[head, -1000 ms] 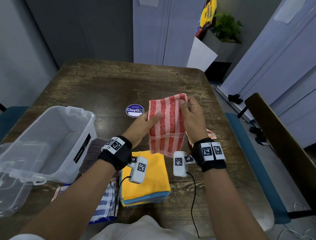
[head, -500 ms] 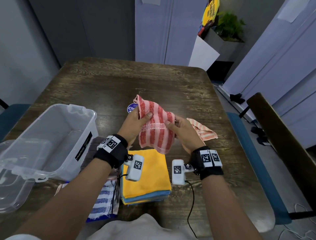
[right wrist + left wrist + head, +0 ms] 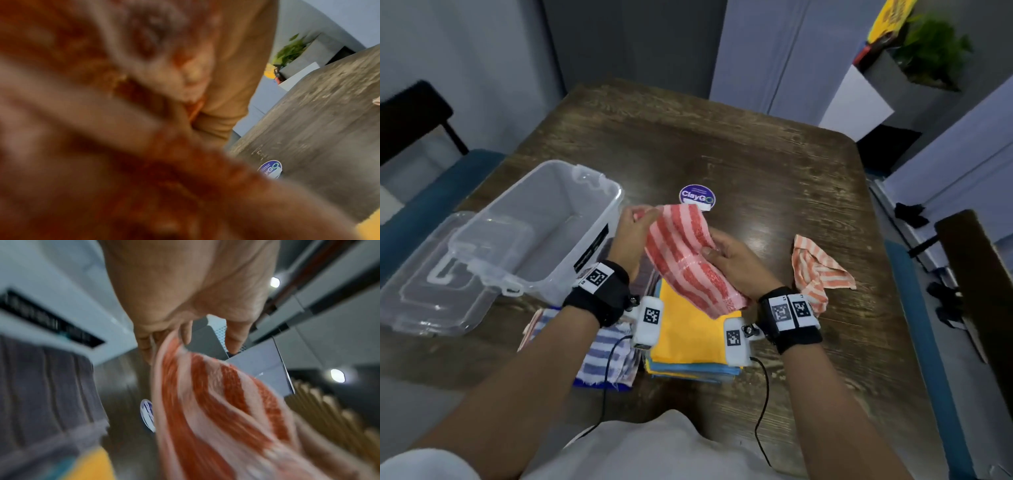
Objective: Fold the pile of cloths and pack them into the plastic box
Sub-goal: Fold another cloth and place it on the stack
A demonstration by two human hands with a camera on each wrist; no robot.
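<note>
Surface: dark wood desk point(image 3: 756, 144); the plastic box point(image 3: 558, 253) on it is empty.
Held: folded red-striped cloth point(image 3: 681, 260), just right of the box.
Hands: left hand point(image 3: 630, 240) pinches its far corner; right hand point(image 3: 736, 263) grips its near side.
Change: upright a second ago, now tilted toward the box; packing looks next.

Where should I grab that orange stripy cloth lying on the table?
Probably pinch the orange cloth by its far corner, from above, with the right hand once it lets go of the red cloth. The orange one lies crumpled on the table just right of that hand, and that corner pokes clear of the folds.
</note>
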